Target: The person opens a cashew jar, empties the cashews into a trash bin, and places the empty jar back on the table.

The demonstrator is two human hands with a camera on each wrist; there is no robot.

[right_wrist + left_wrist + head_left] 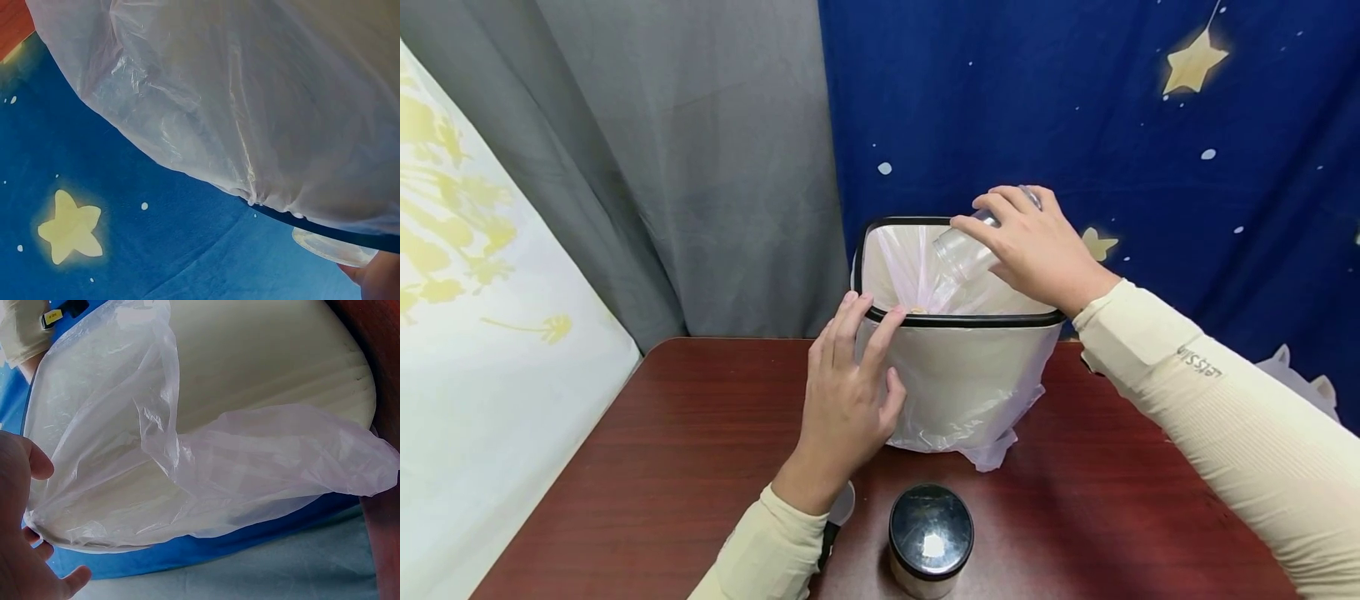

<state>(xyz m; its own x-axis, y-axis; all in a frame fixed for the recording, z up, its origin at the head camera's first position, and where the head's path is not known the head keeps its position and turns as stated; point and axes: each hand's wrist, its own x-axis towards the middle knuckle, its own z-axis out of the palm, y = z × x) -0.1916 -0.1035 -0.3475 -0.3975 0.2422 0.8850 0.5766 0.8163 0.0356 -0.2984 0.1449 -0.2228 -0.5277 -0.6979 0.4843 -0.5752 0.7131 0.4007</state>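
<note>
A trash bin [970, 375] with a black rim and a thin pinkish plastic bag as liner stands on the table. My right hand [1026, 242] grips a clear plastic jar [958, 254] over the bin's right side, tilted with its mouth down and to the left. In the right wrist view the end of the jar [334, 247] shows past the rim. My left hand [850, 379] touches the front left of the rim with extended, spread fingers. The left wrist view has the left hand [25, 519] beside the bag [250, 456] at the bin's edge.
A jar with a shiny black lid [931, 533] stands on the dark red table [715, 450] in front of the bin. Part of a clear round object [844, 504] shows beside my left wrist. Grey and blue star-patterned curtains [925, 100] hang behind.
</note>
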